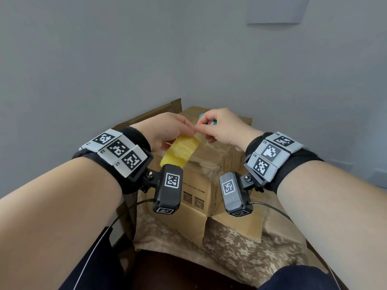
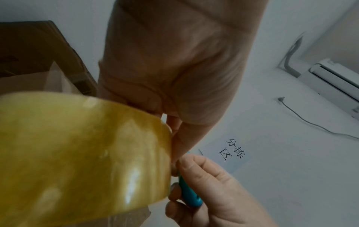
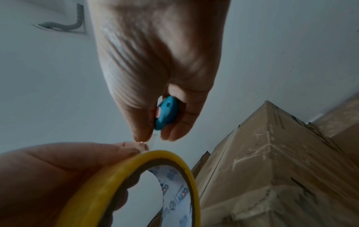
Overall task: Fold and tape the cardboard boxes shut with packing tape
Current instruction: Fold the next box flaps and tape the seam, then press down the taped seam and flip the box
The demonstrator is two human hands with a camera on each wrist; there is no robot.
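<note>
Yellow packing tape roll (image 1: 180, 151) sits gripped in the left hand (image 1: 165, 130), raised just above the cardboard box (image 1: 209, 164), likely so its loose end can be picked free. Right hand (image 1: 222, 128) curls round a small teal cutter (image 3: 166, 112), while its thumb and forefinger pinch at the tape end beside the left fingertips (image 3: 134, 147).

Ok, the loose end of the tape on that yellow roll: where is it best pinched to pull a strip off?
Probably at the free edge on top of the tape roll, where the left hand holds the roll and the right hand, with a teal cutter tucked in it, meets it. Come from the right, pinching with thumb and forefinger and pulling away from the roll.
</note>
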